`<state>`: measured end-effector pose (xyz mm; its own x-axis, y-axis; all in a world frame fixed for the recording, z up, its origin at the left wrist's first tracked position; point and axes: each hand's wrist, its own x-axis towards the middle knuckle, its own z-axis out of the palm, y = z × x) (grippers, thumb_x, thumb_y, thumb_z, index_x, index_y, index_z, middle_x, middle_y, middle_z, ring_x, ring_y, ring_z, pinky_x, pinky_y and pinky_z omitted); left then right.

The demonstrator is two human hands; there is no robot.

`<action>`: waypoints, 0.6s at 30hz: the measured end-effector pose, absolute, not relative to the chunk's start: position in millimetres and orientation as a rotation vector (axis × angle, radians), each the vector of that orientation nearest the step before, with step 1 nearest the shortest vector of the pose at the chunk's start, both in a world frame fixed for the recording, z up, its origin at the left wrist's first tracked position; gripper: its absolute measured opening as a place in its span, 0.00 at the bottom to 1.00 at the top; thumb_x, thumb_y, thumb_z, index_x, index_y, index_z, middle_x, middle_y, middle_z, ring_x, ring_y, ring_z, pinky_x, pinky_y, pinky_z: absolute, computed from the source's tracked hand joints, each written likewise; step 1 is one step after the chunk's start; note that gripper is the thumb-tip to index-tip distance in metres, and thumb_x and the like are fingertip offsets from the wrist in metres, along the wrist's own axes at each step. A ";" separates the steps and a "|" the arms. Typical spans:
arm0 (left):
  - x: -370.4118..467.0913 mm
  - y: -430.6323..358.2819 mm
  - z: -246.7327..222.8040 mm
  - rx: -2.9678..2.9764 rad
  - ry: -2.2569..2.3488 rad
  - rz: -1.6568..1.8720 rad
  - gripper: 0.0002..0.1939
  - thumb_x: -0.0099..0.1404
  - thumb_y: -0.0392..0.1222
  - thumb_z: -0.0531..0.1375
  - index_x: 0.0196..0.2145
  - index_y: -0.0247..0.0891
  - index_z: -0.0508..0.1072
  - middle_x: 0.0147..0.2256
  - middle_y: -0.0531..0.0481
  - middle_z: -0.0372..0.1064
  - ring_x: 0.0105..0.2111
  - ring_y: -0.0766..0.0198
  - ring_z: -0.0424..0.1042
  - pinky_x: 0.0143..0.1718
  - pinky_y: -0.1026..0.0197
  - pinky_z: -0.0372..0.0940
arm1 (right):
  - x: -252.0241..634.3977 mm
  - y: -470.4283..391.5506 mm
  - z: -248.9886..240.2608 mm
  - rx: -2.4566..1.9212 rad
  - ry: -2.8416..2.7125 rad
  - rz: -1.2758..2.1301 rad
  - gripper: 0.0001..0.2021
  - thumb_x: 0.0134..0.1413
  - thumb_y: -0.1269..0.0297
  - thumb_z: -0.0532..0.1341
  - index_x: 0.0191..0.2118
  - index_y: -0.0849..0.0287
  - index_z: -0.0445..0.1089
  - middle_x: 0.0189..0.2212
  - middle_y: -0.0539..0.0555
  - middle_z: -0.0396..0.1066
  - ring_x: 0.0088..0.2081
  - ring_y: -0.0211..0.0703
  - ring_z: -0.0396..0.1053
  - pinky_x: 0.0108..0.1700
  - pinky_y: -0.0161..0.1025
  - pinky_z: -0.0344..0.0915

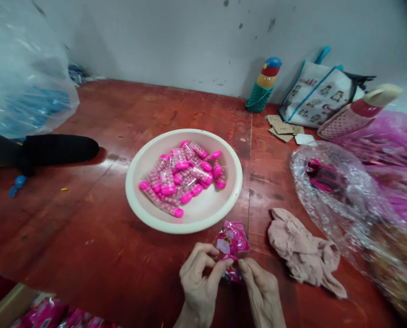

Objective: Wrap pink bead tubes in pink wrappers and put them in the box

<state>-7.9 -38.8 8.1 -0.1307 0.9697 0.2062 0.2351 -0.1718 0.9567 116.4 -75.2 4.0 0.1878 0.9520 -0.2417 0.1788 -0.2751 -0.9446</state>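
Note:
My left hand [201, 278] and my right hand [260, 287] meet just in front of the bowl, fingertips pinched on a small pink item [231, 258] between them. Beneath and behind the fingers lie shiny pink printed packets [233, 237] on the red table. The large cream bowl [210, 211] holds several clear tubes [167, 181] with pink caps and small pink balls inside. What exactly the pinched item is, I cannot make out.
Right of my hands lies a crumpled pinkish cloth [301, 248], with clear plastic bags [343, 196] beyond. A bottle [263, 86] and a printed bag [317, 95] stand by the wall. A black-sleeved object [60, 149] is at left; pink packets [49, 314] fill a box lower left.

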 end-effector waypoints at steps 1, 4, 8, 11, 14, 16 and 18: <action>-8.3 -37.6 8.7 1.437 1.384 1.334 0.13 0.50 0.30 0.66 0.16 0.37 0.66 0.24 0.52 0.68 0.24 0.65 0.69 0.27 0.64 0.63 | 116.9 -74.2 4.6 -1.621 -1.043 1.212 0.16 0.56 0.56 0.55 0.22 0.60 0.66 0.20 0.48 0.61 0.23 0.36 0.58 0.26 0.30 0.55; -10.8 -32.9 11.6 1.341 1.291 1.212 0.14 0.52 0.32 0.65 0.14 0.36 0.66 0.22 0.52 0.67 0.23 0.65 0.67 0.26 0.64 0.60 | 117.7 -70.5 9.3 -1.596 -0.860 1.298 0.17 0.52 0.52 0.58 0.22 0.60 0.67 0.19 0.47 0.61 0.23 0.36 0.57 0.25 0.31 0.55; -17.8 -29.9 13.4 1.127 1.252 1.093 0.13 0.58 0.34 0.59 0.17 0.36 0.67 0.21 0.53 0.64 0.23 0.66 0.63 0.25 0.65 0.58 | 117.1 -68.4 14.9 -1.656 -0.823 1.204 0.19 0.53 0.52 0.57 0.20 0.60 0.64 0.18 0.47 0.60 0.21 0.35 0.56 0.24 0.31 0.53; -24.8 -30.7 12.9 1.080 1.238 1.112 0.12 0.63 0.37 0.55 0.22 0.37 0.70 0.24 0.51 0.66 0.26 0.64 0.65 0.28 0.64 0.59 | 116.7 -68.6 16.5 -1.732 -1.008 1.033 0.17 0.56 0.55 0.55 0.22 0.60 0.66 0.18 0.48 0.62 0.21 0.36 0.58 0.25 0.31 0.54; -28.2 -31.1 12.9 1.079 1.172 1.132 0.08 0.61 0.38 0.57 0.26 0.36 0.73 0.29 0.48 0.68 0.32 0.61 0.68 0.33 0.62 0.61 | 115.6 -68.3 17.3 -1.729 -1.197 0.924 0.14 0.58 0.58 0.54 0.27 0.60 0.70 0.21 0.49 0.66 0.22 0.37 0.61 0.26 0.32 0.56; -27.2 -30.3 12.7 1.042 1.154 1.101 0.03 0.55 0.36 0.62 0.25 0.35 0.73 0.30 0.48 0.68 0.32 0.60 0.68 0.33 0.63 0.62 | 114.0 -68.0 17.5 -1.692 -1.262 0.929 0.14 0.59 0.60 0.53 0.29 0.60 0.70 0.22 0.50 0.67 0.23 0.37 0.63 0.27 0.31 0.57; -24.8 -29.0 11.9 0.929 1.172 1.074 0.04 0.50 0.34 0.65 0.25 0.35 0.72 0.29 0.50 0.68 0.30 0.63 0.68 0.31 0.64 0.62 | 112.4 -67.6 17.6 -1.671 -1.293 0.945 0.14 0.60 0.61 0.52 0.29 0.60 0.70 0.23 0.50 0.68 0.24 0.38 0.65 0.28 0.31 0.58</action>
<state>-24.8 -29.0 11.9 0.0556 0.9690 -0.2408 -0.1554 0.2466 0.9566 112.4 -67.6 17.6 0.1970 0.9768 -0.0835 0.3761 -0.1539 -0.9137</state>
